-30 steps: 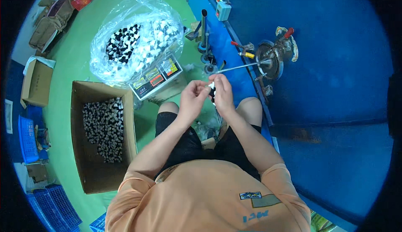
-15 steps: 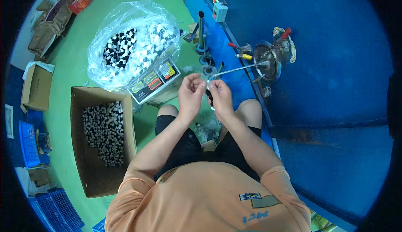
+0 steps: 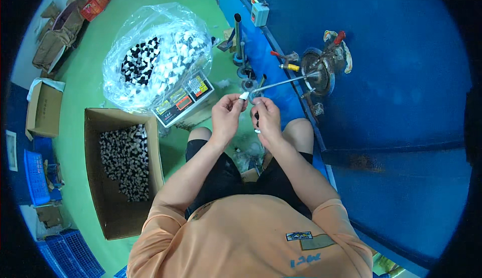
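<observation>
At the far left a small open brown cardboard box (image 3: 42, 109) sits on the green floor (image 3: 90, 52), with blue plastic crates (image 3: 37, 177) below it along the edge. Next comes a larger open cardboard carton (image 3: 123, 170), partly filled with small black and white pieces. Above it lies a big clear plastic bag (image 3: 155, 52) bulging with the same black and white pieces, and a flat grey weighing scale with a coloured keypad (image 3: 183, 99) rests just beside the bag's lower edge.

In the middle, the person sits in an orange shirt and black shorts, both forearms reaching forward. The left hand (image 3: 227, 115) is closed in a pinch, its fingertips gripping a small white plastic piece (image 3: 243, 95) raised in front of the knees. That piece sits right at the tip of a thin shiny metal rod (image 3: 281, 83), which juts out leftward from a round metal fixture (image 3: 319, 74) mounted on the blue table (image 3: 401, 77). The right hand (image 3: 266, 120) is curled shut just beside the left, holding something small and dark with a white bit showing below the fingers; what it is cannot be told.

Near the fixture lie a yellow-handled tool (image 3: 290, 67) and a red-handled tool (image 3: 340, 37), and further back a small grey switch box (image 3: 260, 13) stands at the table's edge.
</observation>
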The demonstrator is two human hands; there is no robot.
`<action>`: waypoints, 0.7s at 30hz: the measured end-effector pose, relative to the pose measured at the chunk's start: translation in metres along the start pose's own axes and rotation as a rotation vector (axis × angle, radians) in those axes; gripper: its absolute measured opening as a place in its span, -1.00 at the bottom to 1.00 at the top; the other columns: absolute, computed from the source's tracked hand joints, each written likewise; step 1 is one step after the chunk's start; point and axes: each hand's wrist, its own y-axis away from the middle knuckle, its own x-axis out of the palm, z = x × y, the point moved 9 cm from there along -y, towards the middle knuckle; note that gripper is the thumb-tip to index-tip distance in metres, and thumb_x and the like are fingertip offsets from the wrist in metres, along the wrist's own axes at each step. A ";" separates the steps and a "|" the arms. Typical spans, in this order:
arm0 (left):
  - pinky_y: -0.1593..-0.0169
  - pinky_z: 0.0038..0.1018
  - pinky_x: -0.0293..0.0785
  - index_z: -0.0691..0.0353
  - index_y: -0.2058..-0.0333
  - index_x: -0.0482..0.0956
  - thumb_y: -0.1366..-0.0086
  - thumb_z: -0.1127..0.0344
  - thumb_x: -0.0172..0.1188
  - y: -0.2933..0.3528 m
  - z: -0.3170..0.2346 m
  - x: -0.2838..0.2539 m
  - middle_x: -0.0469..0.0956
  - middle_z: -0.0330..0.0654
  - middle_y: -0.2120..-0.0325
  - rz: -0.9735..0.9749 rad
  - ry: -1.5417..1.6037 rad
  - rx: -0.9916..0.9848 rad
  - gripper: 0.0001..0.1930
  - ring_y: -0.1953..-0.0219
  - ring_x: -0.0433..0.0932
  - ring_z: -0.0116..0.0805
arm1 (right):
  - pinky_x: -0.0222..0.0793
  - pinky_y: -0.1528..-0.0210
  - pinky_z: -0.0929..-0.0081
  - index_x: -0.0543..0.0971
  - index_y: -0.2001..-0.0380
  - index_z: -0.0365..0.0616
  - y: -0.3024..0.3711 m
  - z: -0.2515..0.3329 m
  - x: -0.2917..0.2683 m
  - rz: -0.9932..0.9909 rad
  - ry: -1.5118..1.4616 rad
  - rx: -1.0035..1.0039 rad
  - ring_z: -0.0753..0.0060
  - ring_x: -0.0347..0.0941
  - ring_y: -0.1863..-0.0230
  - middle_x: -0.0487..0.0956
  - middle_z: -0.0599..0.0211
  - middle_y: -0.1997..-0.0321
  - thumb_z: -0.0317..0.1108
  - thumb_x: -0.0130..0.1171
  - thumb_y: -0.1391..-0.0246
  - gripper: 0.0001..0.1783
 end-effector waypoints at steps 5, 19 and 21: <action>0.19 -0.63 0.48 0.40 0.11 0.57 -0.34 0.52 0.08 -0.003 0.004 0.005 0.60 -0.16 0.35 0.071 -0.045 -0.040 -0.81 0.33 0.54 -0.50 | -0.01 0.71 0.70 0.47 0.18 -0.14 0.000 0.007 -0.006 -0.021 -0.002 -0.049 0.71 0.18 0.69 0.41 0.47 0.53 -0.30 0.00 -0.29 -0.84; 0.25 -0.64 0.49 0.43 0.09 0.58 -0.33 0.53 0.06 -0.010 0.003 0.007 0.60 -0.15 0.39 0.071 0.039 -0.055 -0.78 0.39 0.53 -0.51 | 0.01 0.69 0.71 0.45 0.20 -0.15 0.005 0.015 -0.003 -0.033 0.017 -0.064 0.72 0.20 0.67 0.41 0.47 0.53 -0.28 0.00 -0.30 -0.83; 0.26 -0.64 0.49 0.43 0.08 0.57 -0.33 0.52 0.07 -0.012 0.002 0.008 0.60 -0.15 0.40 0.080 0.022 -0.057 -0.78 0.40 0.53 -0.51 | 0.02 0.68 0.71 0.44 0.21 -0.15 0.003 0.017 -0.001 -0.016 0.050 -0.109 0.72 0.20 0.67 0.40 0.47 0.53 -0.28 0.01 -0.30 -0.83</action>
